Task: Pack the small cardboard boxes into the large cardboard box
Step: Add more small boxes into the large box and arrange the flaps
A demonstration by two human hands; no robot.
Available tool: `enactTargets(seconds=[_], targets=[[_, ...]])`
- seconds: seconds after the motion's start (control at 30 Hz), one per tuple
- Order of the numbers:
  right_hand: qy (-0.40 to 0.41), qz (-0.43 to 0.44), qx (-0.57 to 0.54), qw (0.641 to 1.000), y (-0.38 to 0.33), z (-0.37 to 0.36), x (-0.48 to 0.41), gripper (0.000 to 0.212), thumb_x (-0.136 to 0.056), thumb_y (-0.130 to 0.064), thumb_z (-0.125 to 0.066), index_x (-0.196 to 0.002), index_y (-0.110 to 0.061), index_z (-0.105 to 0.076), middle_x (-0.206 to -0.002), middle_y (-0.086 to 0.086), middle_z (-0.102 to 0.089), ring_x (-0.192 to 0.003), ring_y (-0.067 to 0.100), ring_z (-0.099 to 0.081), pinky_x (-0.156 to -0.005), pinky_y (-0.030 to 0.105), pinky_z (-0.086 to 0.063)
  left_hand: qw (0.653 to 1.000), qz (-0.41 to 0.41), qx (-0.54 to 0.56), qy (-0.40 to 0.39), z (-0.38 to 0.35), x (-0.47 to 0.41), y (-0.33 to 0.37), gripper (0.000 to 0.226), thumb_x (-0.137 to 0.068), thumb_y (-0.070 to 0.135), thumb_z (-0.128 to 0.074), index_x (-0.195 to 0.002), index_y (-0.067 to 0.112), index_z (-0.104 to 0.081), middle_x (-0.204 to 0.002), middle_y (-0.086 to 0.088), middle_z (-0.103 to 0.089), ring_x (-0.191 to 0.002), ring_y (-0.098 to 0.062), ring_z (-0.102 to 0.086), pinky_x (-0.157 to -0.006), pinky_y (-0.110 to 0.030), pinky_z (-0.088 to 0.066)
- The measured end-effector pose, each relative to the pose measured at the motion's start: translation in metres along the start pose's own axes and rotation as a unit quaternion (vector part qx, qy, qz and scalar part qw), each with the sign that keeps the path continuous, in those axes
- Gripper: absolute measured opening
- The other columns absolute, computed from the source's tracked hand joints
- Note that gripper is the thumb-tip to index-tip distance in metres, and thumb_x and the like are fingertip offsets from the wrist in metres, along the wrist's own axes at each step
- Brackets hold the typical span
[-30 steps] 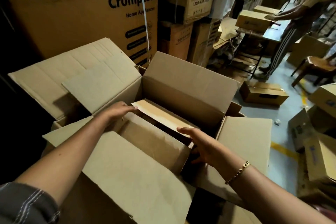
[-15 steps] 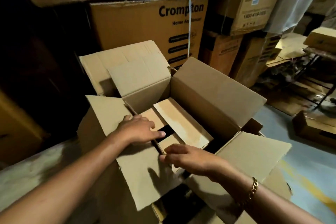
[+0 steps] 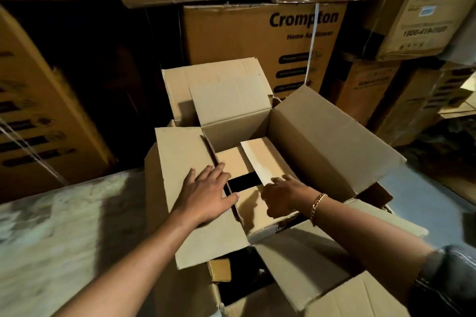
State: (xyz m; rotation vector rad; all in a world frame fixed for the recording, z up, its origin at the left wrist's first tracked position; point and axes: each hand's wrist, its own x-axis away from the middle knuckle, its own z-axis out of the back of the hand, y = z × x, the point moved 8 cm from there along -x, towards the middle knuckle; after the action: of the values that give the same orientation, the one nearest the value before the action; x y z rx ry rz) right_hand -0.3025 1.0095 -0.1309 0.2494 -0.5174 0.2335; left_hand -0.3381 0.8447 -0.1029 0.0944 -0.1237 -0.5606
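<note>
The large cardboard box (image 3: 322,141) stands open in front of me with its four top flaps folded outward. My left hand (image 3: 206,195) rests flat with spread fingers on the left flap (image 3: 180,162), at the box's rim. My right hand (image 3: 286,197), a gold bracelet on its wrist, reaches inside the box. Its fingertips touch the near end of a pale inner flap (image 3: 262,159). Between the inner flaps at the bottom shows a dark gap (image 3: 242,184). I see no small box inside.
Stacked Crompton cartons (image 3: 257,38) rise right behind the box, with more cartons at the left (image 3: 38,110) and right (image 3: 412,20). A pale surface (image 3: 64,226) lies to the left. Loose cardboard flaps (image 3: 322,265) overlap below my arms.
My view has swung left and down onto the box. My left hand came out of the box onto the left flap. My right hand moved forward to the pale inner flap.
</note>
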Motion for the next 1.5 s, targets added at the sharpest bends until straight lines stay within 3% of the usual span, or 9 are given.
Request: enactTargets(seconds=[0.37,0.5,0.67,0.77,0.9,1.0,1.1,1.37,1.5], targets=[[0.094,-0.100,-0.062,0.989,0.056,0.008,-0.024,0.061,-0.095,-0.057,-0.046,-0.143,-0.019,-0.040,-0.132,0.007,-0.062,-0.116,0.033,-0.062,-0.075,0.038,-0.045,0.999,0.020,0.011,0.036,-0.001,-0.004,0.004,0.064,-0.093,0.068,-0.031,-0.148,0.034,-0.037,-0.168,0.006,-0.003,-0.153,-0.014,-0.013,-0.123,-0.049,-0.003],[0.115,-0.081,-0.050,0.989,0.050,0.010,-0.054,0.069,-0.089,-0.065,-0.053,-0.136,-0.015,-0.045,-0.127,0.007,-0.065,-0.116,0.030,-0.062,-0.075,0.036,-0.043,0.995,0.078,-0.018,0.065,0.006,-0.004,0.005,0.059,-0.091,0.065,-0.037,-0.143,0.037,-0.042,-0.165,-0.002,-0.018,-0.151,-0.021,-0.018,-0.123,-0.042,-0.013],[0.125,-0.060,-0.066,0.988,0.082,0.009,-0.059,0.049,-0.085,-0.033,-0.057,-0.130,-0.014,-0.052,-0.123,0.007,-0.066,-0.115,0.029,-0.062,-0.079,0.035,-0.048,0.984,0.143,-0.052,0.090,0.014,-0.011,0.025,0.049,-0.090,0.050,-0.051,-0.135,0.031,-0.052,-0.145,0.006,-0.048,-0.138,-0.019,-0.035,-0.112,-0.038,-0.027],[0.137,-0.061,-0.105,0.983,0.111,0.008,-0.058,0.050,-0.087,-0.044,-0.054,-0.130,-0.017,-0.055,-0.122,0.007,-0.067,-0.114,0.029,-0.063,-0.077,0.035,-0.045,0.975,0.195,-0.046,0.100,0.014,-0.014,0.026,0.062,-0.090,0.044,-0.056,-0.146,0.022,-0.040,-0.145,0.002,-0.048,-0.135,-0.020,-0.040,-0.112,-0.036,-0.033],[0.144,-0.044,-0.127,0.980,0.106,-0.002,-0.061,0.090,-0.081,-0.082,-0.045,-0.144,-0.017,-0.042,-0.135,0.009,-0.061,-0.121,0.031,-0.059,-0.089,0.038,-0.050,0.959,0.251,-0.035,0.122,0.011,-0.010,0.024,0.060,-0.091,0.045,-0.056,-0.143,0.017,-0.046,-0.152,-0.004,-0.041,-0.139,-0.022,-0.036,-0.114,-0.036,-0.032],[0.120,-0.041,-0.125,0.984,0.087,-0.014,-0.070,0.118,-0.075,-0.088,-0.044,-0.158,-0.011,-0.015,-0.148,0.019,-0.047,-0.127,0.035,-0.054,-0.092,0.042,-0.053,0.955,0.263,-0.043,0.133,0.007,-0.009,0.026,0.054,-0.092,0.044,-0.056,-0.139,0.018,-0.051,-0.152,-0.003,-0.040,-0.141,-0.022,-0.035,-0.114,-0.036,-0.033],[0.111,-0.050,-0.126,0.985,0.078,-0.018,-0.070,0.108,-0.081,-0.070,-0.051,-0.159,-0.011,-0.008,-0.147,0.024,-0.044,-0.126,0.038,-0.053,-0.091,0.045,-0.054,0.951,0.269,-0.031,0.152,0.007,-0.006,0.025,0.052,-0.092,0.044,-0.056,-0.138,0.020,-0.051,-0.150,0.000,-0.042,-0.138,-0.020,-0.037,-0.112,-0.035,-0.035],[0.174,-0.038,-0.203,0.963,0.144,0.047,-0.025,0.042,-0.086,-0.028,-0.056,-0.126,-0.014,-0.055,-0.106,0.005,-0.067,-0.100,0.029,-0.067,-0.082,0.039,-0.058,0.948,0.263,-0.027,0.178,0.011,-0.004,0.029,0.050,-0.093,0.043,-0.057,-0.138,0.021,-0.054,-0.149,0.008,-0.043,-0.137,-0.016,-0.040,-0.115,-0.036,-0.031],[0.145,-0.078,-0.291,0.943,0.203,0.042,-0.015,0.039,-0.090,-0.024,-0.059,-0.128,-0.015,-0.054,-0.088,-0.001,-0.057,-0.083,0.020,-0.065,-0.064,0.030,-0.058,0.947,0.257,-0.015,0.194,0.013,-0.006,0.029,0.047,-0.090,0.041,-0.061,-0.132,0.022,-0.061,-0.146,0.010,-0.047,-0.134,-0.014,-0.044,-0.117,-0.037,-0.027]])
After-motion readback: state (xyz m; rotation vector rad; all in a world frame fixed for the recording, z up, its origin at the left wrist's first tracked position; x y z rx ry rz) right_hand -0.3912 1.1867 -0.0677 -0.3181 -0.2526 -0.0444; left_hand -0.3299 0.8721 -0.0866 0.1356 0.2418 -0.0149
